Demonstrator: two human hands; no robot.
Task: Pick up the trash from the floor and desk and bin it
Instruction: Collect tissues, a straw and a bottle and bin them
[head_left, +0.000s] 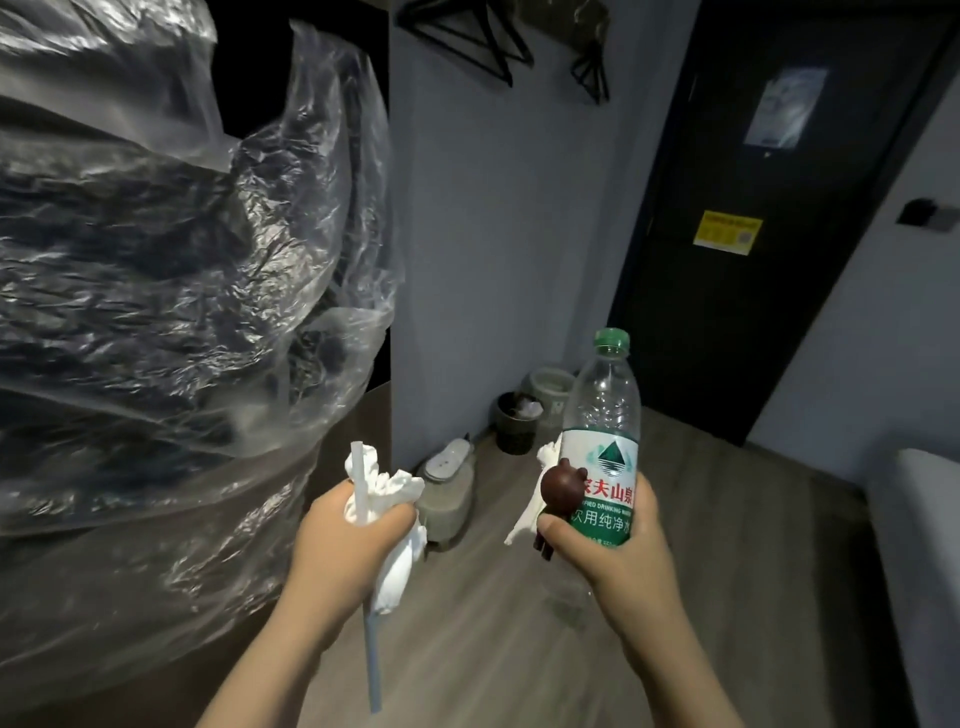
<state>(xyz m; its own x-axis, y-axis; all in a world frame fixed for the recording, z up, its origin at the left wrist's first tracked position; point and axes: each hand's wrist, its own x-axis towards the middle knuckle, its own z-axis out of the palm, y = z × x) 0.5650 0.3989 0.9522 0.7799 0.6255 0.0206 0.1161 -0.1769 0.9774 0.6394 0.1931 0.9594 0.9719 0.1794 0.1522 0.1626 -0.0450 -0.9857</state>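
So both hands are full here. A crumpled tissue (389, 486) and a white straw (371, 649) are squeezed together in the left hand (353, 540), fist closed round them, with the straw poking out top and bottom. In the right hand (618, 551) an empty-looking water bottle (602, 415) is gripped round the label, and a little brown bear-shaped thing (563, 486) and a white paper scrap (524, 519) are pinned against it by the thumb. All of it is held up in the air, well apart from the small dark bin (514, 431) parked by the wall on the wood floor (675, 519).

Handling-wise, nothing heavy is expected. The bottle is probably thin, crushable and a bit slick, so it's best held at the label band, as it is now. The tissue is soft and can be bunched anywhere. The straw is likely to slide out if that fist is loosened. The bear bit looks the least securely held tbh
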